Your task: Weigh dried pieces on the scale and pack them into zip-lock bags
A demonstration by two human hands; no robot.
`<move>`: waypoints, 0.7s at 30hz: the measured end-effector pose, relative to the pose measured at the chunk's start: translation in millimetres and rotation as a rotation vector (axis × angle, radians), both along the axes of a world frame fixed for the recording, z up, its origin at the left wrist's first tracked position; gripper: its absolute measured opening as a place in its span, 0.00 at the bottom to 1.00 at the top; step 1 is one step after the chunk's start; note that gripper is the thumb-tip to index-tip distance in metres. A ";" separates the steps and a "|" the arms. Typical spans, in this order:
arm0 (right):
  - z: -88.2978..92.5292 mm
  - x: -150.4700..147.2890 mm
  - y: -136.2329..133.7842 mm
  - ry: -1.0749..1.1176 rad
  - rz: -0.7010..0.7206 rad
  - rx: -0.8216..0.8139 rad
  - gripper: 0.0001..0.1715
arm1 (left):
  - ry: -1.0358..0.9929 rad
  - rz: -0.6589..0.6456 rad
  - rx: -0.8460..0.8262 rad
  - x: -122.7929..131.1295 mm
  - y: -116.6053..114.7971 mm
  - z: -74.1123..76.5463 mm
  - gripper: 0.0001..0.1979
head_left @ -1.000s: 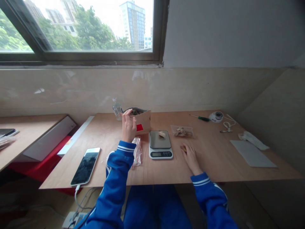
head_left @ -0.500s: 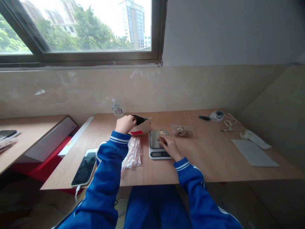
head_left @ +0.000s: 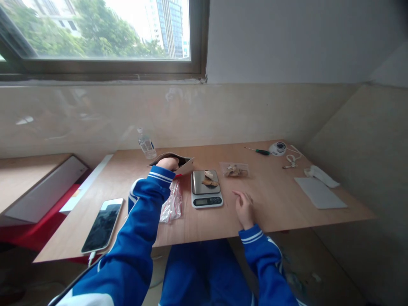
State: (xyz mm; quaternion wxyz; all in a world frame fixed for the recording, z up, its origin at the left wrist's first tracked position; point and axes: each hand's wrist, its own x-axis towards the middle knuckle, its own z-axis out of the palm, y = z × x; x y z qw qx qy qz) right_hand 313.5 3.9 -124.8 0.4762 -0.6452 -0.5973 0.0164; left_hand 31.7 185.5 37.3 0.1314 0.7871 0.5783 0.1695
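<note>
My left hand reaches into the mouth of a pale paper bag with a dark inside. Its fingers are hidden in there. Several dried brown pieces lie on the steel plate of a kitchen scale; I cannot make out what they are. My right hand is to the right of the scale, apart from it, over the table, with its fingers loosely bent and nothing in them. Beyond it lies a clear zip bag holding similar pieces. Flat clear plastic bags with red strips lie below the paper bag.
A phone on a cable lies at the left edge. A water bottle stands at the back. To the right are a screwdriver, a white dome camera with its cord, and a grey-white sheet beside a white cloth-like item.
My right hand has left the scale plate and moved right; the brown pieces stay on the plate. My left hand has gone deeper into the paper bag. The view has shifted rightward.
</note>
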 end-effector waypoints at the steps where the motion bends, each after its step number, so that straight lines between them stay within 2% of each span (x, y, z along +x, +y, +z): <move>1: -0.3 -0.2 1.4 0.003 -0.004 0.001 0.19 | 0.061 -0.015 -0.046 -1.0 -1.6 3.6 0.06; 5: -0.6 -0.6 4.1 0.016 -0.018 0.002 0.19 | 0.201 -0.077 -0.140 -6.9 -11.6 22.9 0.05; 9: -1.2 -0.6 3.5 0.022 -0.018 0.000 0.18 | 0.236 -0.101 -0.138 -9.5 -16.8 35.5 0.02; 21: -3.9 0.4 5.0 0.047 -0.031 -0.028 0.17 | 0.237 -0.129 -0.109 -17.3 0.5 31.1 0.13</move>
